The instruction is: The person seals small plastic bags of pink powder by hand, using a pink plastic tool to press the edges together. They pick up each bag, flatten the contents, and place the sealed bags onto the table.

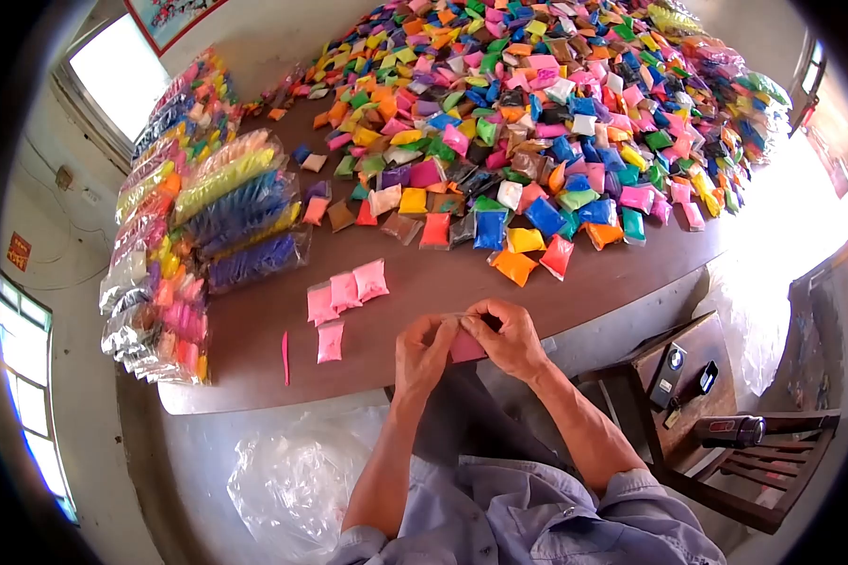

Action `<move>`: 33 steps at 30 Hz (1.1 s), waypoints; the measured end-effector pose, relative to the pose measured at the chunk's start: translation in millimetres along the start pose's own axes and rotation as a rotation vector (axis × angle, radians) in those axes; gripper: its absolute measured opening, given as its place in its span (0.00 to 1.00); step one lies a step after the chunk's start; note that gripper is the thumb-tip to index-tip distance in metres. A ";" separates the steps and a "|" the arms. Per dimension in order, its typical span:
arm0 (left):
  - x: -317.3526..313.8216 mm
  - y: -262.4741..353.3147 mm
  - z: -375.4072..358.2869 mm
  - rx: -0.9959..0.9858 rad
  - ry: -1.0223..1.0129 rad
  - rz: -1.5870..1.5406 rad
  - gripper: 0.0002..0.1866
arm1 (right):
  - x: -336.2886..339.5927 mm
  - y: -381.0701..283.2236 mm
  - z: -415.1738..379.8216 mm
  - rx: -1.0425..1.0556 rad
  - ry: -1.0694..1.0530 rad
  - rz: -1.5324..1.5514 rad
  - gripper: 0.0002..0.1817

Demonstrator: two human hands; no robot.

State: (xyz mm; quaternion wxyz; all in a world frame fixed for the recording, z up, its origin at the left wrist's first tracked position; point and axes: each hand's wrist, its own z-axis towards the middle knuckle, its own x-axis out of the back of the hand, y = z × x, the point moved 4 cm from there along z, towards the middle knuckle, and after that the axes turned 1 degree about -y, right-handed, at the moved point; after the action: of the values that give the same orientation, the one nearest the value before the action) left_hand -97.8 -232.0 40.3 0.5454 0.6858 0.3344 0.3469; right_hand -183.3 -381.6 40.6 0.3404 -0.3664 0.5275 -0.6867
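At the table's front edge, my left hand [423,355] and my right hand [509,341] meet with their fingertips pinched together. Between them hangs a small pink packet [465,347], gripped along its upper edge by both. My fingers partly cover it. Left of my hands lie several light pink packets [345,290], three in a row and one just below them. A slim pink plastic tool [285,358], like a modelling knife, rests further left.
A large heap of colourful packets [499,122] covers the back of the brown table [254,311]. Bundled packets in clear bags [240,202] are stacked on the left. A plastic bag [297,480] lies below the front edge. On the right, a wooden stool [678,386] carries small items and a flask [730,431].
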 end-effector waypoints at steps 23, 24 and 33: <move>-3.9 -7.7 33.8 -0.269 0.152 0.242 0.12 | -1.5 7.5 27.3 0.079 0.071 -0.192 0.07; -3.7 -5.5 31.7 -0.282 0.191 0.232 0.12 | -4.1 6.2 27.8 0.083 0.074 -0.238 0.06; -10.0 -1.9 31.1 -0.278 0.093 0.215 0.15 | -1.3 9.9 25.1 0.182 0.193 -0.168 0.05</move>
State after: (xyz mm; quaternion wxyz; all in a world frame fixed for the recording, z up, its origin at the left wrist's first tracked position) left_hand -77.1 -256.1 32.3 0.5786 0.6190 0.2329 0.4772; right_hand -160.2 -394.6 35.2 0.2616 -0.3092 0.4609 -0.7897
